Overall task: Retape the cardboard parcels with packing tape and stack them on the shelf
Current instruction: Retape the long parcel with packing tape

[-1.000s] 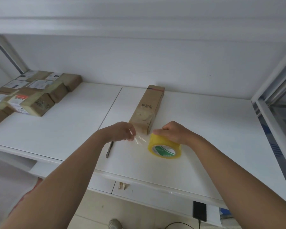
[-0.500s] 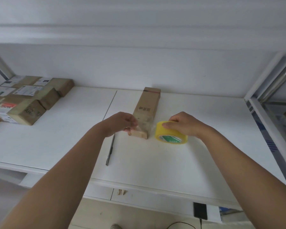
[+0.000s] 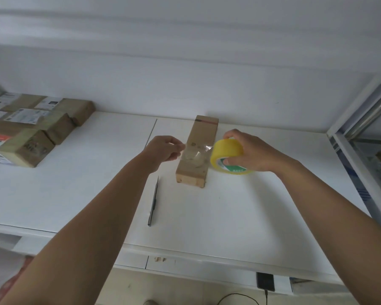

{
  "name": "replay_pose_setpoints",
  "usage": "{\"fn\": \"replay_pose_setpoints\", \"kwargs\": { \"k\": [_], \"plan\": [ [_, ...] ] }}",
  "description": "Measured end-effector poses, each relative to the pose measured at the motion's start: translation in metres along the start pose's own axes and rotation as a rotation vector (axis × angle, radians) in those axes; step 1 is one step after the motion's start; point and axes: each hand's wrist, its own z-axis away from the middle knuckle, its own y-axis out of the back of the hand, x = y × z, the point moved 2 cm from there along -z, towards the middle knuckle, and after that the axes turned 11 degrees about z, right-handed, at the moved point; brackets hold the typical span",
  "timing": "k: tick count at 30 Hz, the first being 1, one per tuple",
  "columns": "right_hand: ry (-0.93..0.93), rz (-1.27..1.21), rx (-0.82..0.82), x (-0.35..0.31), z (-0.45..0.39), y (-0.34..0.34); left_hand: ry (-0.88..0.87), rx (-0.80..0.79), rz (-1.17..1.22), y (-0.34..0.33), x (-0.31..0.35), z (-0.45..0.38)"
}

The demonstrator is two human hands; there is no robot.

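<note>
A long narrow cardboard parcel [image 3: 204, 133] lies lengthwise on the white shelf board [image 3: 240, 212], its near end facing me. My right hand [image 3: 249, 150] grips a yellow roll of packing tape [image 3: 227, 155] just right of the parcel, slightly above the board. My left hand [image 3: 165, 149] pinches the free end of a clear tape strip [image 3: 196, 154]. The strip stretches from the roll across the parcel's near half, just over its top.
A utility knife [image 3: 153, 202] lies on the board left of the parcel's near end. Several taped, labelled parcels [image 3: 29, 133] are stacked at the far left. A metal shelf frame [image 3: 361, 133] borders the right side. A phone [image 3: 265, 281] with a cable sits below the front edge.
The tape roll has risen off the board and both hands have moved apart. A clear strip is now drawn across the parcel's top. The view has shifted slightly.
</note>
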Motion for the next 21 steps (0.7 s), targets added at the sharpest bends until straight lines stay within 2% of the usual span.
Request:
{"fn": "replay_pose_setpoints", "kwargs": {
  "k": [8, 17, 21],
  "plan": [
    [-0.006, -0.005, 0.126, -0.001, -0.008, 0.012, -0.098, 0.126, -0.009, 0.0, 0.008, -0.02],
    [-0.061, 0.03, 0.073, 0.011, -0.01, -0.002, 0.013, 0.076, -0.014, -0.01, -0.011, -0.03],
    [-0.058, 0.056, 0.029, 0.016, -0.013, -0.013, 0.002, 0.074, -0.14, -0.012, -0.018, -0.035]
  ]
}}
